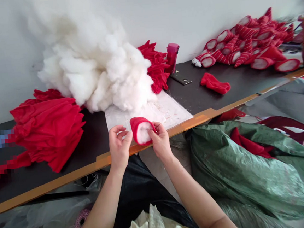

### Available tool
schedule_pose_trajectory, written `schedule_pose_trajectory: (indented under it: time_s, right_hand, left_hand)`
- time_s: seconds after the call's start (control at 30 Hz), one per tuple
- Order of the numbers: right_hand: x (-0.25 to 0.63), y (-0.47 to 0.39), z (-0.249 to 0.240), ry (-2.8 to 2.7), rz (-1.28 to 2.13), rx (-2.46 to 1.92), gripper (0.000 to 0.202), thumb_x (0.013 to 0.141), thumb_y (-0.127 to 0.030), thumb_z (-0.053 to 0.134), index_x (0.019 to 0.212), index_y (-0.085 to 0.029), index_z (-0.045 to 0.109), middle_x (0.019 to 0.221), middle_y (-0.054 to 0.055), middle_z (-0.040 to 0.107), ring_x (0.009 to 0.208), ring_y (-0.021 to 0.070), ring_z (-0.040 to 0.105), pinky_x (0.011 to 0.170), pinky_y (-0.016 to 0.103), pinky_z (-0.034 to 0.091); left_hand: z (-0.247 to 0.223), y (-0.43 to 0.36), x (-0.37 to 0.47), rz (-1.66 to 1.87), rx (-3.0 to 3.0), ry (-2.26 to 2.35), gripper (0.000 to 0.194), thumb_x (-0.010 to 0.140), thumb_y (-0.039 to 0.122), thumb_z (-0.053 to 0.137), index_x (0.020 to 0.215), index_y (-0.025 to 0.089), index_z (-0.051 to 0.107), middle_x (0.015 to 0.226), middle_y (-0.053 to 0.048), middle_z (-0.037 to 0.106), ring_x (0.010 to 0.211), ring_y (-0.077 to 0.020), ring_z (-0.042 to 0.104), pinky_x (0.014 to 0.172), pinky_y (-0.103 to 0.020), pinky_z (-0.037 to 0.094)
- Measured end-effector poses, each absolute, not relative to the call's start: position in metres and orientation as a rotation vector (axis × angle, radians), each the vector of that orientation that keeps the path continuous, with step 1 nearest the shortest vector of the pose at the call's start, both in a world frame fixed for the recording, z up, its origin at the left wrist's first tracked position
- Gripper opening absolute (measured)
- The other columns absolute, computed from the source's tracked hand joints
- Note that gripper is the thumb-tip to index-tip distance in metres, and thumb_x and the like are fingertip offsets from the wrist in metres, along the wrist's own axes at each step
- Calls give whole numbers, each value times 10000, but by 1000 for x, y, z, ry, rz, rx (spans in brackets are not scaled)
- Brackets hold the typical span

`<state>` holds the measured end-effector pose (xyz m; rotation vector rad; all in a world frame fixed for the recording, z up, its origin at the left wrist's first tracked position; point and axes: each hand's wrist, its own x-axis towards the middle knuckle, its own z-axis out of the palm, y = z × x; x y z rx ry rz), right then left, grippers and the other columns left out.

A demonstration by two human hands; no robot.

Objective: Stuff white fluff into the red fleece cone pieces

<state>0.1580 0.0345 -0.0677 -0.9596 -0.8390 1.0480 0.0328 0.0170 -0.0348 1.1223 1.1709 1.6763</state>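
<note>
A small red cloth pouch, filled with white stuffing, is at the table's front edge with its round opening facing me. My right hand is closed on the right side of its rim, thumb at the stuffing and fingers outside. My left hand is beside the pouch's left side, fingers bent and apart, with nothing visible in it. Whether its thumb touches the cloth I cannot tell. Behind the pouch rises a big heap of white stuffing, partly on a white sheet.
Red cloth pieces are stacked at left, with more red cloth behind the stuffing. A pink bottle, a phone and a red pouch stand or lie rightward. Stuffed red cones pile up farther right. A green sack sits below.
</note>
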Motion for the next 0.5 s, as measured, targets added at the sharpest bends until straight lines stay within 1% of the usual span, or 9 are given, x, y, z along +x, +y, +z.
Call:
schedule_pose_trajectory:
  time_s: [0.1, 0.17, 0.23, 0.3, 0.37, 0.4, 0.43, 0.5]
  right_hand:
    - [155, 39, -71, -756, 1194, -855, 299, 676, -377, 688, 896, -212, 570, 828, -8, 611, 708, 137, 566, 643, 251, 470]
    - [153, 37, -70, -807, 1246, -876, 325, 694, -421, 699, 906, -208, 575, 839, 5, 620, 702, 145, 575, 634, 264, 483]
    - [154, 30, -68, -851, 1111, -975, 326, 748, -440, 688, 946, -203, 583, 888, 28, 628, 749, 160, 593, 660, 282, 506]
    - [156, 23, -64, -922, 929, -1012, 309, 823, -427, 646, 1029, -203, 597, 1004, 61, 638, 881, 181, 615, 759, 309, 528]
    - [158, 18, -59, -1039, 913, -934, 347, 855, -411, 629, 1138, -213, 597, 1124, 78, 634, 995, 199, 616, 841, 330, 530]
    - [159, 17, -57, -1100, 963, -887, 375, 846, -404, 648, 1168, -217, 601, 1137, 75, 641, 1002, 203, 621, 850, 334, 531]
    - [159, 19, -56, -1142, 1028, -854, 383, 828, -399, 675, 1160, -217, 620, 1102, 65, 659, 969, 204, 631, 837, 331, 534]
    - [158, 26, -55, -1118, 1121, -832, 317, 789, -388, 713, 1048, -208, 682, 961, 35, 689, 861, 189, 639, 796, 316, 535]
  left_hand:
    - [-34, 25, 40, 1490, 639, 912, 370, 727, 421, 780, 954, 174, 626, 987, -75, 651, 909, -203, 640, 736, -280, 537]
    - [-31, 34, 48, 1372, 429, 768, 330, 768, 397, 759, 948, 142, 652, 983, -104, 684, 923, -225, 659, 785, -310, 554]
    - [-30, 42, 55, 1420, 315, 737, 252, 779, 306, 758, 936, 135, 660, 954, -92, 703, 880, -208, 675, 795, -303, 562]
    - [-31, 48, 61, 1526, 318, 765, 222, 746, 240, 783, 905, 150, 657, 891, -56, 710, 790, -177, 679, 745, -276, 566]
    - [-36, 49, 66, 1566, 419, 767, 295, 690, 231, 830, 920, 163, 660, 871, -36, 714, 754, -167, 678, 718, -269, 563]
    - [-39, 49, 69, 1558, 466, 760, 346, 655, 239, 856, 933, 163, 665, 873, -35, 717, 756, -169, 680, 720, -269, 562]
    - [-42, 48, 72, 1534, 495, 751, 394, 625, 259, 878, 945, 158, 671, 882, -42, 721, 771, -176, 684, 735, -275, 562]
    - [-48, 46, 77, 1473, 510, 728, 468, 598, 328, 899, 965, 131, 684, 914, -77, 728, 833, -203, 692, 789, -295, 561]
